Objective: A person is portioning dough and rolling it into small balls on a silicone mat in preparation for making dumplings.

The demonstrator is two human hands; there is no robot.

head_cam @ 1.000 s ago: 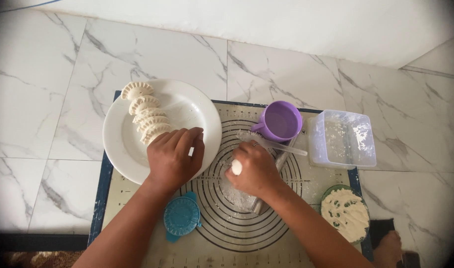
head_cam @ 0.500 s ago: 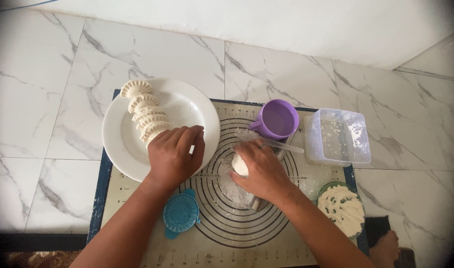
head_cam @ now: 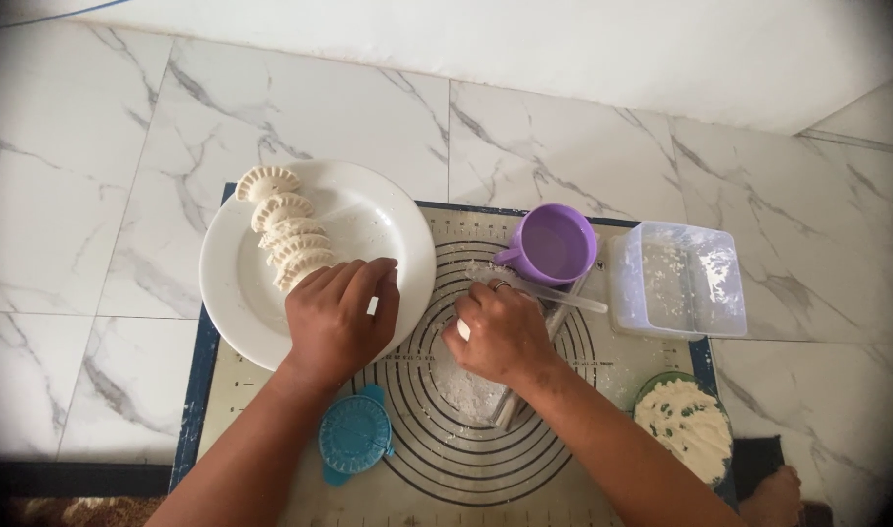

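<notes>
My left hand [head_cam: 337,320] rests over the near right part of a white plate [head_cam: 388,229], fingers curled around a pale piece of dough that barely shows. A row of several crimped dumplings [head_cam: 285,239] lies on the plate just beyond its fingers. My right hand [head_cam: 498,334] is closed on a small white lump of dough [head_cam: 463,329] above the ringed baking mat [head_cam: 436,429], over a floured patch [head_cam: 466,390]. A clear stick-like tool [head_cam: 563,296] lies under and past the right hand.
A purple cup [head_cam: 554,244] stands behind the right hand, a clear plastic box [head_cam: 675,280] with flour traces to its right. A green bowl of white filling [head_cam: 682,429] sits at the near right. A blue dumpling press [head_cam: 355,434] lies by my left forearm. Marble floor surrounds the mat.
My right hand with the dough lump has shifted slightly left and up toward the plate. The left hand stays on the plate.
</notes>
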